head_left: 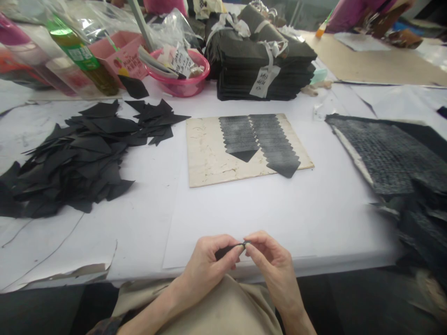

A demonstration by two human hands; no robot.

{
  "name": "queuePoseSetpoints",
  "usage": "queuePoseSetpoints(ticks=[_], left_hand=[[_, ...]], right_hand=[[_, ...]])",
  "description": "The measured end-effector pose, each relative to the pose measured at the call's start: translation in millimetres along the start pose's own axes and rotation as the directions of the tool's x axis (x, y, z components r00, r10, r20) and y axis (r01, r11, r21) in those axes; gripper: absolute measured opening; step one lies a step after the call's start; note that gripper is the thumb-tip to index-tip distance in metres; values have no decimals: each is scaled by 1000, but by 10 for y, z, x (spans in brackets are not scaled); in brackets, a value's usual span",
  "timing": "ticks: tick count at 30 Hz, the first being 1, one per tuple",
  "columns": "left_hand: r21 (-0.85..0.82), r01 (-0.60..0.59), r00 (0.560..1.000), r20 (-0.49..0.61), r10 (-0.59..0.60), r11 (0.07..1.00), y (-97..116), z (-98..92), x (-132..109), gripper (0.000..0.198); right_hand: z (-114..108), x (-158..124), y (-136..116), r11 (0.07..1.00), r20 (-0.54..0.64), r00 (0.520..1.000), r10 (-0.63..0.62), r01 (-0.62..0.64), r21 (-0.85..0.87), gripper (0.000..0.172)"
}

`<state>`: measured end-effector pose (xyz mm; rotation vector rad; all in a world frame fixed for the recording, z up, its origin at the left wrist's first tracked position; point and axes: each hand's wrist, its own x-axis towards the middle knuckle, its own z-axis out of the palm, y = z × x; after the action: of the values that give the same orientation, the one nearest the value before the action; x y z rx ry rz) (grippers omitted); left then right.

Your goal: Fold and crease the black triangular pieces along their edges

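Observation:
Close to my body, at the table's front edge, my left hand (216, 258) and my right hand (268, 256) meet. Both pinch a small black fabric piece (225, 251) between thumb and fingers; most of it is hidden by the left hand. Beyond them lies a cream board (206, 158) bearing two overlapped rows of dark pointed pieces (275, 144), the nearest tip of the right row reaching the board's front edge. To the left spreads a loose heap of black pointed pieces (87, 163).
Behind the board stand a tied stack of black material (265, 70) with a handwritten tag, a pink basin (179, 86) and a green-labelled bottle (82, 56). At right lies dark textured fabric (394, 153). The table's paper cover (87, 274) is torn at the front left.

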<state>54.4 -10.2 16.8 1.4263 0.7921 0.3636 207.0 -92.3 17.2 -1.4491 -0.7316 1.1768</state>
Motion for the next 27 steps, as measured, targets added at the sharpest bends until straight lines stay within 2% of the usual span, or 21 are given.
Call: queuePoseSetpoints(ticks=[5,27], left_hand=[[13,-4,1000,-6,4,1000,25,4,-4,30],[105,-27,999,23,24,994,91,-20,40,29]], right_hand=[[8,7,28,999,-14,999,-36,36,24,8],[-1,-16,18,995,-54,994,91,-88,53,18]])
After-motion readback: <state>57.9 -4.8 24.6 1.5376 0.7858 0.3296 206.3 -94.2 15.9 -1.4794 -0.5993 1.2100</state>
